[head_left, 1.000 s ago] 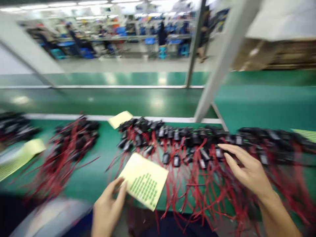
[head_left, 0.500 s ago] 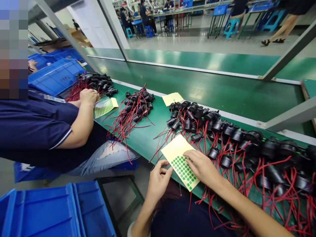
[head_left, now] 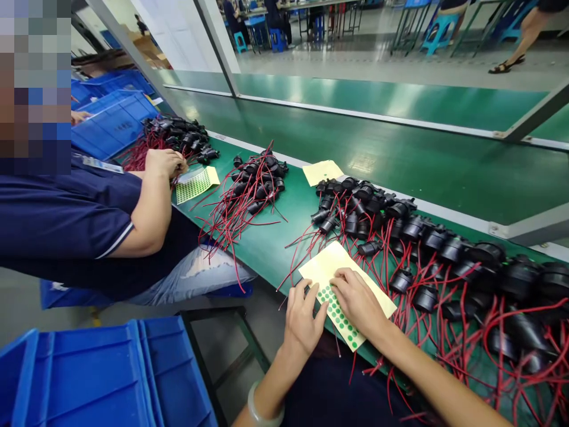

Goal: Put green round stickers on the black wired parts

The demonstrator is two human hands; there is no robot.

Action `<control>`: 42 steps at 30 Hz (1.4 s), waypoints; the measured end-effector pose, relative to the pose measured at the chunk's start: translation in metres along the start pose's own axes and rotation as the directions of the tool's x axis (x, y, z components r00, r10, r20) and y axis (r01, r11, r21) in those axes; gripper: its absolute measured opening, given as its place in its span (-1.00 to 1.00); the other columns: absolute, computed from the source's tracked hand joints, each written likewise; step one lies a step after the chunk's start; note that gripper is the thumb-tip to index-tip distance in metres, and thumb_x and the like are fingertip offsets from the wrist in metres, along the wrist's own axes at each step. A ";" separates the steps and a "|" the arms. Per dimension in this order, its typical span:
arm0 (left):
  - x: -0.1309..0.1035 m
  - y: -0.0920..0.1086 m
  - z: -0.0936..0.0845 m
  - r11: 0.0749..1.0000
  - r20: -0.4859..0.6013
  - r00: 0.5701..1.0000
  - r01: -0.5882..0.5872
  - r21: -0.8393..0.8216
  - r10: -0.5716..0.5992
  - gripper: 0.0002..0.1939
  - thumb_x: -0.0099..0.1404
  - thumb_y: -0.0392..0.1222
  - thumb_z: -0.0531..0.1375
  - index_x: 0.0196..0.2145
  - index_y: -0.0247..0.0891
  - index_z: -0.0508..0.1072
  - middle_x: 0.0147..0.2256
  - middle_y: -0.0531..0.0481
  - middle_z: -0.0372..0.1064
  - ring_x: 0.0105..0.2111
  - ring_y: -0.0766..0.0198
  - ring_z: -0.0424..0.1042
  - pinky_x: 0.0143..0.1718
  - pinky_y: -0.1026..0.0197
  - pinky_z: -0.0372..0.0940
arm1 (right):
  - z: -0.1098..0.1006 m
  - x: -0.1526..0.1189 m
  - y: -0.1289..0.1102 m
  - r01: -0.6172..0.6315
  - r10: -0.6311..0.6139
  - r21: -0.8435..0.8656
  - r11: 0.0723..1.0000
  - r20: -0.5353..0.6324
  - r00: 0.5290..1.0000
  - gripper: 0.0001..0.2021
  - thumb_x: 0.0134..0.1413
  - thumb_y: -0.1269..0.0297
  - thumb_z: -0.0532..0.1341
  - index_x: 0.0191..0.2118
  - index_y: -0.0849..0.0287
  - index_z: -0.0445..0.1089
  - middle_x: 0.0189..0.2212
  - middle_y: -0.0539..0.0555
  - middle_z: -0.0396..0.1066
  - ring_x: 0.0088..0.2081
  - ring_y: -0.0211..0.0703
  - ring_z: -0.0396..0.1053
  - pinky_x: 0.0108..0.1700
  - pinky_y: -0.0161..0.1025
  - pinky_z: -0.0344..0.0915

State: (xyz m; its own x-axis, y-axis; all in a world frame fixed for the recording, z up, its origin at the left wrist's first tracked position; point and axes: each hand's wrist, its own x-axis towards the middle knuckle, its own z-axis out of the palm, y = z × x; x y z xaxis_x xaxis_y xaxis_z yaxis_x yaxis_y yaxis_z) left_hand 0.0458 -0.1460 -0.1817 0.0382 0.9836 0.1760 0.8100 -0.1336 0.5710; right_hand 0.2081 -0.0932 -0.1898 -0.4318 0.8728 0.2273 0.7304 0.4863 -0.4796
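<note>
A pale yellow sticker sheet with rows of round green stickers lies at the near table edge, tilted, between my hands. My left hand is at the sheet's left edge, its thumb and curled fingertips against the paper. From above, my right hand presses bunched fingertips onto the sticker rows; whether a sticker is between them is hidden. Beyond and to the right is a long pile of black cylindrical parts with red wires. Some wires hang over the edge near my hands.
A second yellow sheet lies behind the pile. A smaller heap of wired black parts is left of it. A co-worker's hand works beside another sticker sheet. Blue crates stand lower left; metal frame posts rise behind.
My left hand has shifted up against the sheet, its fingers less tightly pinched. My right fingertips have curled down onto the stickers. More yellow paper shows to the right of my right hand.
</note>
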 end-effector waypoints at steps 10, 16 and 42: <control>0.059 -0.006 -0.013 0.962 0.121 0.986 0.142 -0.235 -0.116 -0.49 0.14 -0.20 0.32 0.05 -0.28 0.39 0.03 -0.24 0.35 0.08 -0.16 0.24 0.14 -0.21 0.15 | -0.027 -0.033 0.007 -0.116 0.106 -0.054 0.992 -0.160 0.981 -0.63 0.29 0.19 0.10 0.14 0.18 0.24 0.04 0.28 0.33 0.06 0.14 0.34 0.06 0.12 0.34; 0.071 -0.013 -0.016 0.843 0.216 0.954 0.286 -0.456 -0.207 -0.82 0.11 -0.17 0.29 -0.30 -0.25 0.51 -0.37 -0.05 0.43 -0.25 0.04 0.38 -0.10 0.00 0.29 | -0.035 -0.063 0.008 -0.155 0.142 -0.050 0.987 -0.196 0.970 -0.57 0.27 0.15 0.12 0.19 0.18 0.20 0.07 0.29 0.34 0.07 0.15 0.35 0.03 0.11 0.37; 0.037 0.027 -0.061 -0.236 0.382 0.920 0.352 -0.906 -0.090 -0.70 0.15 -0.15 0.36 -0.14 -0.20 0.53 -0.25 -0.08 0.61 -0.11 0.00 0.57 0.14 -0.07 0.30 | -0.102 -0.018 -0.037 -0.011 -0.030 0.496 0.868 0.075 0.997 -0.47 0.07 0.08 0.34 0.14 0.08 0.30 0.04 0.12 0.42 0.04 -0.11 0.42 0.07 -0.20 0.38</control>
State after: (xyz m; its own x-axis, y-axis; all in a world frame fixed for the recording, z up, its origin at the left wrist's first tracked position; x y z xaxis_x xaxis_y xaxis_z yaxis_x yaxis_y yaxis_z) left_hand 0.0334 -0.1209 -0.1109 0.1855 0.9630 -0.1954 -0.7077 0.2689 0.6533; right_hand 0.2430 -0.1223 -0.0898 -0.4916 0.8526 0.1775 0.3769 0.3921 -0.8392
